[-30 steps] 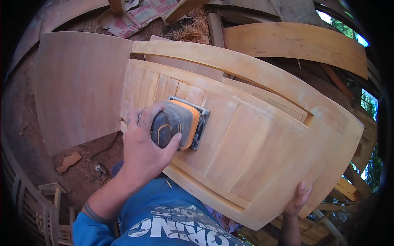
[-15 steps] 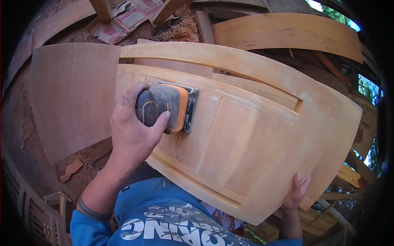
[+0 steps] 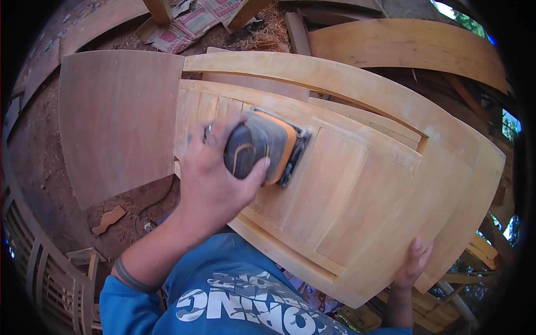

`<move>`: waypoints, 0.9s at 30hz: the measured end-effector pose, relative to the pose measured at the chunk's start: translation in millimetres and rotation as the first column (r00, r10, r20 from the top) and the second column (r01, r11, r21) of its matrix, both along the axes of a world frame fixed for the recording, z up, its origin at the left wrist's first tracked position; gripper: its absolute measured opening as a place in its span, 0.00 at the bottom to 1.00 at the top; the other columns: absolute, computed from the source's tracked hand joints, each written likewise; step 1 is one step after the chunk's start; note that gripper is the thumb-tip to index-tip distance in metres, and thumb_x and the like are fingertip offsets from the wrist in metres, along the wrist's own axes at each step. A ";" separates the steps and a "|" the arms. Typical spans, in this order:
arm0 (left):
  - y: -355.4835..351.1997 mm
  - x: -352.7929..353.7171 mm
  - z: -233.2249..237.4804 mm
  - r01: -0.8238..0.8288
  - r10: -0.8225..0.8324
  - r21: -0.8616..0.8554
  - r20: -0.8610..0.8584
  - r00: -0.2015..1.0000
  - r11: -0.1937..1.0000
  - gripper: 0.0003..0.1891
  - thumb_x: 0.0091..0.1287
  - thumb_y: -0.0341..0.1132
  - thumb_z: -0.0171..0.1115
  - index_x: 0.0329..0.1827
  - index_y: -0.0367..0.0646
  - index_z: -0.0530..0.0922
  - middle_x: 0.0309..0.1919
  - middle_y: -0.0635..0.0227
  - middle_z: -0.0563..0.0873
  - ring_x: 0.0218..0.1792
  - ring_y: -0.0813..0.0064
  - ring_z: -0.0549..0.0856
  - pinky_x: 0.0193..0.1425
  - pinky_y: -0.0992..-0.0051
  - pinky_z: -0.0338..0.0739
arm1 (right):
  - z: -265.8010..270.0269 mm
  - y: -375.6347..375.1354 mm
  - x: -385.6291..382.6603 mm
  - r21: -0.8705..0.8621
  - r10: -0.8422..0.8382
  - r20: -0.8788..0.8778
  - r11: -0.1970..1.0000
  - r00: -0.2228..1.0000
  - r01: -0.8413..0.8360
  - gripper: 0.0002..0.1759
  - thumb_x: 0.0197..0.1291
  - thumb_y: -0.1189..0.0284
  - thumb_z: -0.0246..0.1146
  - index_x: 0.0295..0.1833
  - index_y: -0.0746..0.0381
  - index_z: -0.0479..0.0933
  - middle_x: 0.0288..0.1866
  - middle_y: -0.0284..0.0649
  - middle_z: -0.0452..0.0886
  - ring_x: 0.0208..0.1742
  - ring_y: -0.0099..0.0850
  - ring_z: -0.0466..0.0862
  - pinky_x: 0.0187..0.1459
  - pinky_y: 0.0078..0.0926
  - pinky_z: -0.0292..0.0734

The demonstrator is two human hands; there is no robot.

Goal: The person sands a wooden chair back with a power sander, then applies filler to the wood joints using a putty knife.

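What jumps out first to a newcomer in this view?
Likely the orange-and-black power sander, gripped by the left hand against the panelled face of a large, pale wooden piece across the middle. Next, the right hand at that piece's lower right edge, and the white-lettered blue shirt below.

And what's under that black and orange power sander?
Under the black, grey and orange power sander is the pale, joined-board wooden panel, visible around it. The patch directly beneath the square pad is covered, so I can't see that.
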State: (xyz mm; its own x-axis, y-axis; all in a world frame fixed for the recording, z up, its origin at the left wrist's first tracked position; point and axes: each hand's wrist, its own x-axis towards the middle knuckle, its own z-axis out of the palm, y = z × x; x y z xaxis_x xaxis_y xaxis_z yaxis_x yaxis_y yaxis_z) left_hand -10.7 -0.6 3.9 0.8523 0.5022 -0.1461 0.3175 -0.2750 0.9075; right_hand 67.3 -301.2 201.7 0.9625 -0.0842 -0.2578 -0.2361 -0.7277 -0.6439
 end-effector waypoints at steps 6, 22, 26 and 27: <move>12.6 -13.0 -25.7 -0.075 0.071 -0.024 -0.134 0.988 0.997 0.30 0.48 0.33 0.71 0.56 0.46 0.69 0.40 0.53 0.76 0.44 0.54 0.79 0.47 0.61 0.75 | -0.4 -4.8 0.8 0.027 -0.004 0.008 1.000 1.000 0.004 0.39 0.64 0.64 0.54 0.72 0.70 0.45 0.67 0.51 0.59 0.65 0.37 0.63 0.66 0.36 0.58; 11.5 -23.0 -22.7 -0.024 0.016 -0.050 -0.155 0.988 0.998 0.30 0.47 0.32 0.71 0.55 0.42 0.69 0.44 0.55 0.75 0.46 0.60 0.78 0.52 0.65 0.73 | -1.7 9.6 2.9 -0.042 0.046 0.040 0.998 0.998 -0.044 0.33 0.66 0.59 0.51 0.68 0.70 0.54 0.61 0.50 0.67 0.60 0.36 0.71 0.59 0.34 0.67; -6.8 -51.9 -19.0 -0.042 0.020 -0.099 -0.210 0.978 0.994 0.30 0.47 0.31 0.71 0.55 0.42 0.69 0.45 0.55 0.74 0.47 0.60 0.78 0.52 0.64 0.73 | -1.8 -3.8 0.1 -0.025 0.020 0.068 1.000 0.997 -0.018 0.32 0.67 0.60 0.50 0.67 0.70 0.54 0.61 0.50 0.67 0.61 0.37 0.70 0.60 0.34 0.66; -6.9 -52.7 -17.6 -0.051 0.023 -0.108 -0.240 0.970 0.993 0.30 0.47 0.31 0.71 0.55 0.41 0.69 0.45 0.55 0.74 0.47 0.59 0.78 0.53 0.64 0.73 | -3.3 -6.4 -0.9 -0.006 0.003 0.074 1.000 0.997 -0.003 0.32 0.67 0.60 0.50 0.67 0.70 0.54 0.61 0.50 0.66 0.61 0.37 0.70 0.60 0.34 0.66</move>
State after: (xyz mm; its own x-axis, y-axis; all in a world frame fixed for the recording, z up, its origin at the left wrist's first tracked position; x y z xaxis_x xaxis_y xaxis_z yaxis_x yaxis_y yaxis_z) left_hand -63.4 -7.6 -13.7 0.7673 0.5012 -0.4000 0.5361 -0.1591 0.8290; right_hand 66.4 -307.6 198.4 0.9792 -0.0827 -0.1854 -0.1859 -0.7321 -0.6553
